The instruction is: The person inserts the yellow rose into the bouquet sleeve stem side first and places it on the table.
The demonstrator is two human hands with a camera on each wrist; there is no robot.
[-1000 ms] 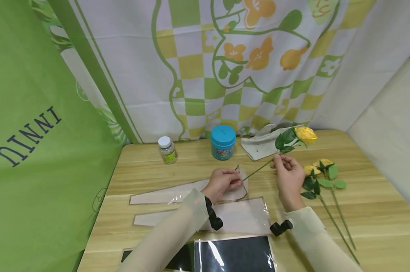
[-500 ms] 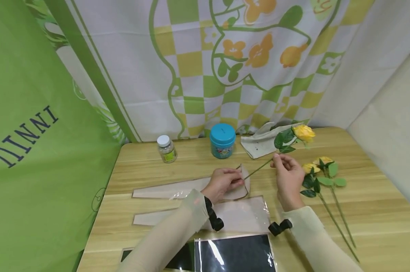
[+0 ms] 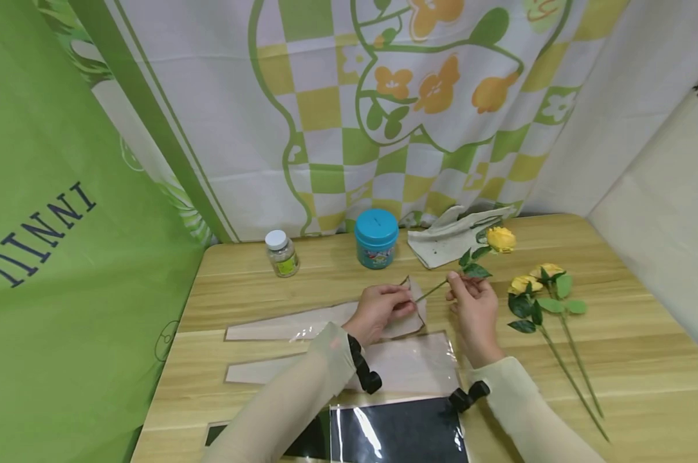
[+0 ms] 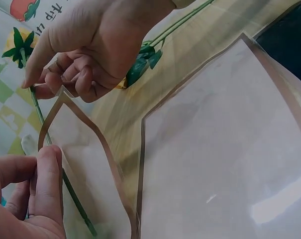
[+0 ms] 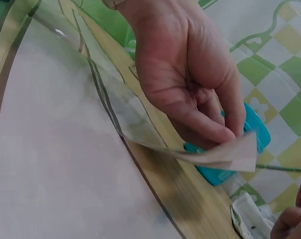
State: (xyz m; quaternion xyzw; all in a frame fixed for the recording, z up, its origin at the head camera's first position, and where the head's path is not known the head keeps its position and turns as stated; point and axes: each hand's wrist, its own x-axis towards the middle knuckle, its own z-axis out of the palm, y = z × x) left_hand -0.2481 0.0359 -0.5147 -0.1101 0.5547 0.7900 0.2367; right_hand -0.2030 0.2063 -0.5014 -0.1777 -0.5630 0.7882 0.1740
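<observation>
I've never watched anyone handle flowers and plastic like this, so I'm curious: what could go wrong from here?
The left hand pinches the wide end of a plastic wrapper that looks thin, so it could crease or slip. The right hand holds the rose just below its leaves, which might snag on the wrapper's edge. The left forearm crosses above a second wrapper and could shift it.

Checkered curtain [image 3: 320,116] (orange-flowered) behind a wooden table [image 3: 638,347]
</observation>
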